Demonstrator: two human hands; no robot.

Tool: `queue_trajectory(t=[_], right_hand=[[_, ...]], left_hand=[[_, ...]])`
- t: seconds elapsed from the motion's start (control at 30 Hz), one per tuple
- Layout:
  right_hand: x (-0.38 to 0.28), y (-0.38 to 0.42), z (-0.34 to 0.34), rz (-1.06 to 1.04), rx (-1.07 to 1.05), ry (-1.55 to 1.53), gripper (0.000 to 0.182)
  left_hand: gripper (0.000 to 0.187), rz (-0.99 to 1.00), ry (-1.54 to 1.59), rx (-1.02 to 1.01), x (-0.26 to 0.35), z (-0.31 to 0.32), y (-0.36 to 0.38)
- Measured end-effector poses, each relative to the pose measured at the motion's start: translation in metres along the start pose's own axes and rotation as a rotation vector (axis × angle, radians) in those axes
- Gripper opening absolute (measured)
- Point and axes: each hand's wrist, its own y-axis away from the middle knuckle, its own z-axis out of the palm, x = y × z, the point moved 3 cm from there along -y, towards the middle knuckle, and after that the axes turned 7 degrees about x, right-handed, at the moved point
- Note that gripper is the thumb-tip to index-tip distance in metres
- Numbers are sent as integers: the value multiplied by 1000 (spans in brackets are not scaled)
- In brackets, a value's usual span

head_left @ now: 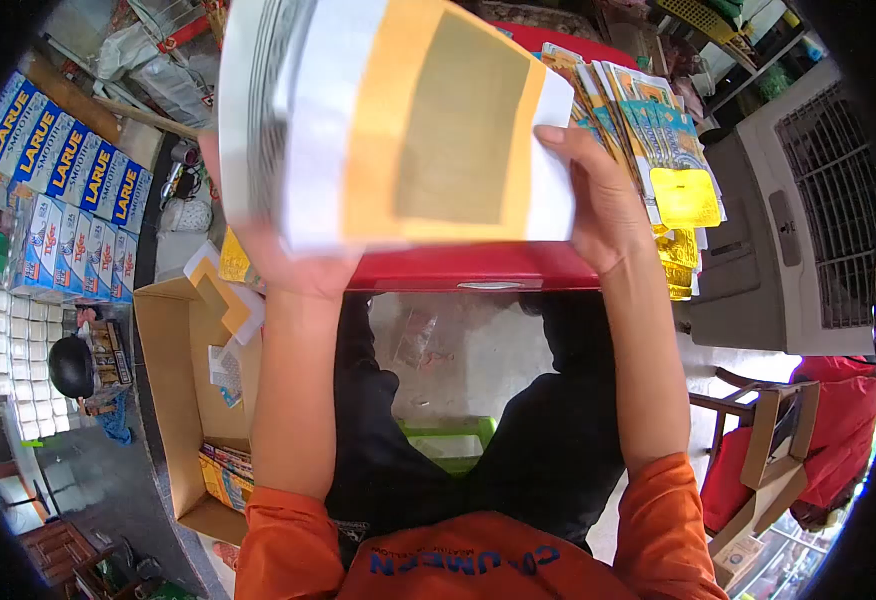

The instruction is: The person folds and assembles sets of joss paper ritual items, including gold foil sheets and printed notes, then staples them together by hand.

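Both my hands grip a stack of joss paper (463,120), white sheets with an orange area and a dull gold rectangle, raised above a red table (458,268). My left hand (293,262) is closed round the stack's lower left edge and blurred by motion. On the right edge, my right hand (608,205) pinches the sheets, its thumb lying on top. Sheets at the left side are fanned and smeared. Right beside my right hand lies a pile of colourful printed paper bundles (648,120), with shiny gold paper (686,198) on its near end.
An open cardboard box (173,400) stands left of my legs, with printed paper bundles (226,475) and loose sheets inside. Stacked beer cartons (68,150) are at far left. A grey slatted appliance (828,200) and a wooden chair (733,400) stand on the right.
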Motion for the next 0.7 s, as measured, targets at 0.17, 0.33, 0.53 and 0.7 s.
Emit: queue_trajectory(t=[0.17, 0.33, 0.53, 0.7], right_hand=[[-6, -10, -32, 55, -198, 193, 44], [-18, 11, -31, -58, -370, 626, 27], [-14, 9, -28, -77, -369, 756, 29], [-17, 3, -33, -187, -165, 625, 30]], left_hand=[[96, -569, -71, 10, -36, 56, 7], [64, -740, -929, 46, -46, 41, 20], [39, -658, -1265, -70, -68, 36, 18], [37, -510, -1253, 74, -60, 59, 17]])
